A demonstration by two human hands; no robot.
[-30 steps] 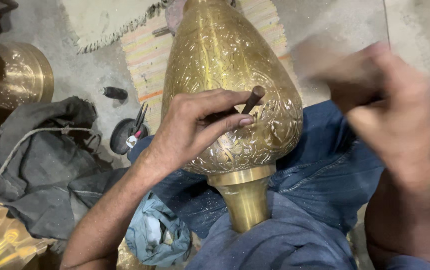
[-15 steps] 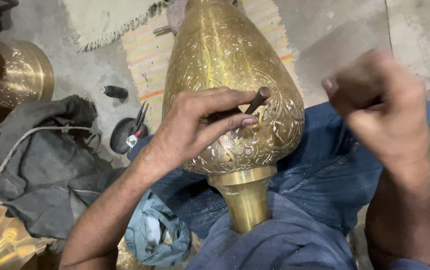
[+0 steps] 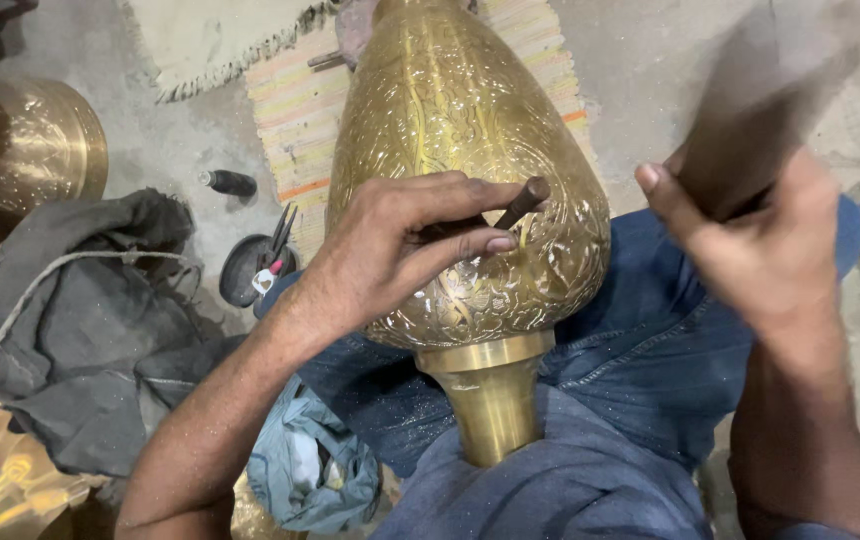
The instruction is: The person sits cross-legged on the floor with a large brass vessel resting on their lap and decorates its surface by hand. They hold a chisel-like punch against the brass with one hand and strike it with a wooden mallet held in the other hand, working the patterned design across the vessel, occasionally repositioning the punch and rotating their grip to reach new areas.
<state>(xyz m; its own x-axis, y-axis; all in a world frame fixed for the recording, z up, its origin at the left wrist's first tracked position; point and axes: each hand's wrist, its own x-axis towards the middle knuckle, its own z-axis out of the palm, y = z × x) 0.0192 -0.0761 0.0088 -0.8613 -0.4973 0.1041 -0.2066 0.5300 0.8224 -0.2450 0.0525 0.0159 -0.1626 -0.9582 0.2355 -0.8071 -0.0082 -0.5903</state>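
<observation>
A large engraved brass vase lies across my lap, its plain neck pointing toward me between my jeans-clad legs. My left hand rests on the vase's belly and pinches a short dark metal chisel against the brass. My right hand is raised to the right of the vase and grips the handle of a hammer, which is blurred with motion above the hand.
A dark grey cloth bag lies on the floor at left, with brass pieces beyond and below it. A small dark dish with scissors and a black cylinder sit near a striped mat. A blue rag lies by my leg.
My right hand with the hammer has swung, blurred in every frame, and now stands higher and further right. My left hand and the chisel have stayed on the vase.
</observation>
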